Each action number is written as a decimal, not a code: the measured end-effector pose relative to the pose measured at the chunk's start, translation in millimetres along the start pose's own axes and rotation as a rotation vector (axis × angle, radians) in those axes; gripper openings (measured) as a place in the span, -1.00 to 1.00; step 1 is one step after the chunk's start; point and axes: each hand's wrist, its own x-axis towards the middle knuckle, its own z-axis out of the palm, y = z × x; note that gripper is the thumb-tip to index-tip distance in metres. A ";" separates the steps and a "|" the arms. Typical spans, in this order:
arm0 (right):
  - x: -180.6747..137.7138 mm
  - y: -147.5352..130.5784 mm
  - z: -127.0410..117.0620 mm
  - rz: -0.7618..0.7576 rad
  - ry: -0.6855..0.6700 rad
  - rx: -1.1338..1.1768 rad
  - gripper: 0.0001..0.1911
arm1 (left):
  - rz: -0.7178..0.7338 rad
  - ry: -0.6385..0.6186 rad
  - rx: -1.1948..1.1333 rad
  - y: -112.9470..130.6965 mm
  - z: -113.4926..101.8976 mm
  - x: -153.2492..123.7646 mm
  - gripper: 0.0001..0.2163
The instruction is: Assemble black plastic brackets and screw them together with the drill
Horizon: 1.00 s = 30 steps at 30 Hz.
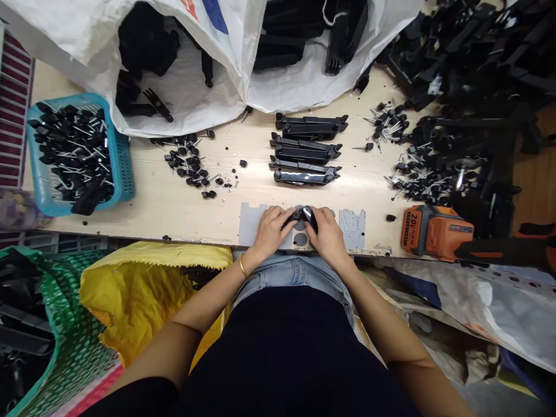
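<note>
At the table's front edge my left hand (270, 230) is closed on a black plastic piece (292, 217). Opposite it, my right hand (328, 231) grips a glossy black part (310, 216). The two pieces meet between my fingertips; whether they are joined I cannot tell. Beneath my hands lie grey pads, one showing at the left (249, 223) and a speckled one at the right (353, 227). Just beyond, several long black folded plastic assemblies (306, 155) lie in a stacked row.
A blue basket (125, 168) of black-headed screws stands at the left. Loose screws lie in a left pile (189, 165) and a right pile (419, 176). An orange battery tool (438, 229) rests at the front right. White sacks (204, 110) hold black parts behind; more black parts (469, 63) heap at the right.
</note>
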 end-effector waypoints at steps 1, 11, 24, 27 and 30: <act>-0.8 0.2 0.7 -0.011 0.008 -0.012 -0.58 | 0.006 0.029 0.015 -0.6 3.3 -0.5 -0.72; 3.5 2.5 2.5 -0.056 0.016 0.036 -0.61 | 0.009 0.121 0.006 -0.3 15.7 0.7 -0.73; 6.8 6.5 3.2 -0.070 0.035 0.099 -0.57 | 0.069 0.021 0.136 -3.5 21.2 10.0 -0.67; 6.9 7.2 4.9 -0.063 0.056 0.114 -0.56 | 0.076 0.010 0.148 -8.3 20.1 14.9 -0.67; 6.6 7.6 6.1 -0.067 0.050 0.109 -0.55 | 0.160 -0.081 0.131 -12.3 17.9 18.9 -0.69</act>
